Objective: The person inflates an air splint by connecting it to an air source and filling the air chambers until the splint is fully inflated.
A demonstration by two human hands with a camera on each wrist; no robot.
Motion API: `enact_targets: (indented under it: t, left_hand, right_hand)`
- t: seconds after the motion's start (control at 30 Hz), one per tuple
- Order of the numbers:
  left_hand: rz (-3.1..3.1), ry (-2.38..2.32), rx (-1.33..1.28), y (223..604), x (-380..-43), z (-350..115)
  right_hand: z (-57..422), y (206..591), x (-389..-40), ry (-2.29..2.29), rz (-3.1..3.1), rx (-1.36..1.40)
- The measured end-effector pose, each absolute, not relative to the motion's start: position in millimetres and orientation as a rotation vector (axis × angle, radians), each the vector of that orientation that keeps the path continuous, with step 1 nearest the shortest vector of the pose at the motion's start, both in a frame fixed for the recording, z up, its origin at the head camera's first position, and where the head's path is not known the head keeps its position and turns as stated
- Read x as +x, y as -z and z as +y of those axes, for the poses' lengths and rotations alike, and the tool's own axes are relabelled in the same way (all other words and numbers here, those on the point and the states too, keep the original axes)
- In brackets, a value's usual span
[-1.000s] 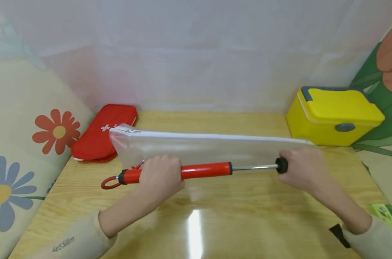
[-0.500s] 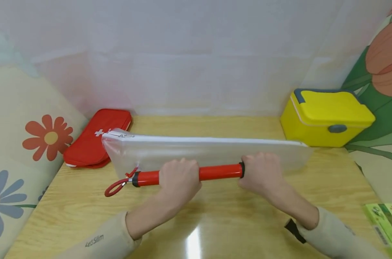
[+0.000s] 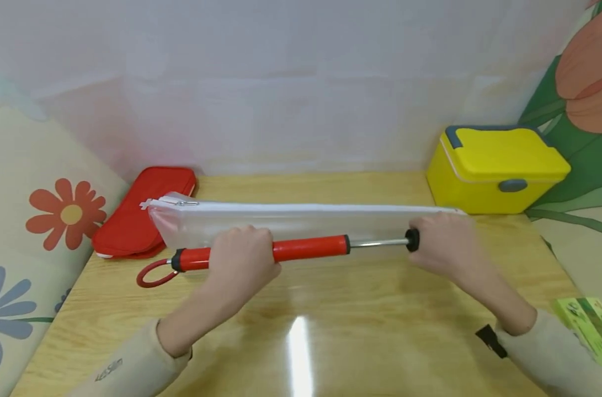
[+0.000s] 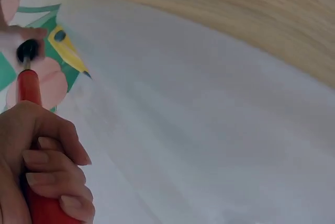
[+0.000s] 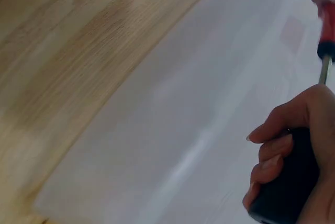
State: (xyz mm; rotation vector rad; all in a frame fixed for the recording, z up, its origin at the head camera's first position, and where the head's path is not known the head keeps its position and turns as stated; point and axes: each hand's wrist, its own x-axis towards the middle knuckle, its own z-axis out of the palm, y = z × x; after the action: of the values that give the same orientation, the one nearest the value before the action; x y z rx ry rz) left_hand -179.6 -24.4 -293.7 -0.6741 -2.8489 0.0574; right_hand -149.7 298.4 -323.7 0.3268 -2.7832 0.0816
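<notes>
A red hand pump (image 3: 310, 248) is held level above the table, its metal rod drawn out between barrel and black handle. My left hand (image 3: 242, 256) grips the barrel near its hose end; in the left wrist view the fingers (image 4: 55, 177) curl round it. My right hand (image 3: 442, 242) holds the black handle (image 5: 288, 182), fingers wrapped about it in the right wrist view. A red hose (image 3: 152, 280) loops from the barrel's left end. Behind the pump lies a long clear zip pouch (image 3: 301, 218) with a white zipper, partly covered by pump and hands.
At the back left lies a red first-aid bag (image 3: 137, 220), overlapped by the pouch's left end. A yellow box (image 3: 499, 171) with a blue-grey handle stands at the back right. A green packet (image 3: 589, 328) lies at the right edge of the wooden table (image 3: 360, 331).
My right hand pushed the handle in against the barrel, then drew it out to the right again, so the rod shows. The left hand kept its grip on the barrel.
</notes>
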Motion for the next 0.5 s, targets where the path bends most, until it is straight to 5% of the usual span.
enact_targets:
  t: [0.5]
  left_hand:
    - [-2.865, -0.027, -0.652, 314, -170, 16]
  right_hand:
    - [212, 324, -152, -0.037, -2.91, 0.334]
